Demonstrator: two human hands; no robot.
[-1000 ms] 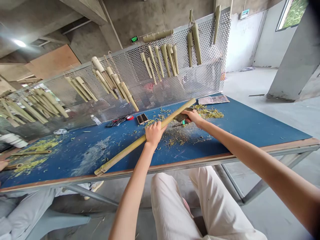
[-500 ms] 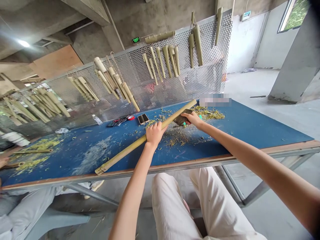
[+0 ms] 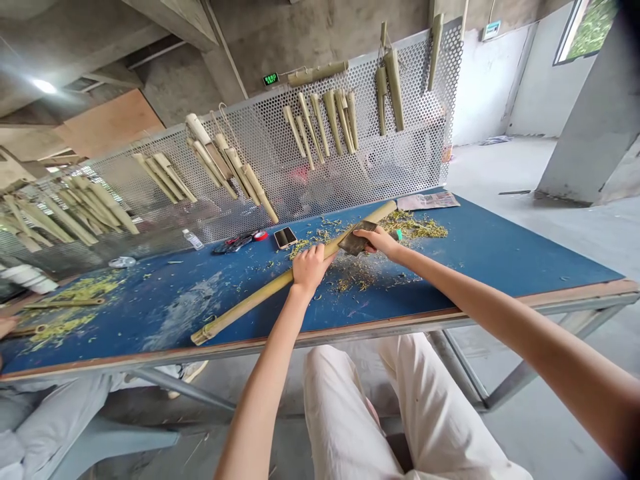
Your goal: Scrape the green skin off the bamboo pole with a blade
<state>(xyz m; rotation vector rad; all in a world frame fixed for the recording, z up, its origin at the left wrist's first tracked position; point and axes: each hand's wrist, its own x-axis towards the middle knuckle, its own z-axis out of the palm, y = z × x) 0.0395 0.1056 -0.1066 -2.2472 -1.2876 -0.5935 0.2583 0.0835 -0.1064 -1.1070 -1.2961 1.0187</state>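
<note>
A long greenish-yellow bamboo pole [image 3: 250,297] lies slantwise across the blue table, its near end at the front edge. My left hand [image 3: 310,268] is closed around the pole near its middle. In my right hand [image 3: 375,240] is a dark, flat piece that looks like sandpaper [image 3: 354,244], gripped between thumb and fingers and laid over the pole's upper part. A small green object [image 3: 399,235] shows just past my right hand, mostly hidden. Curled shavings [image 3: 420,225] and pale dust lie around the pole.
A phone [image 3: 285,238], a red tape roll [image 3: 261,235] and a clear bottle [image 3: 193,239] stand along the back. Newspaper [image 3: 429,200] lies at the back right. Bamboo pieces [image 3: 331,120] hang on the perforated metal panel [image 3: 300,193]. Another person's hand [image 3: 7,327] is at far left.
My right hand has moved left and slightly down along the pole with the sandpaper, which now covers part of it. My left hand keeps its grip in about the same place.
</note>
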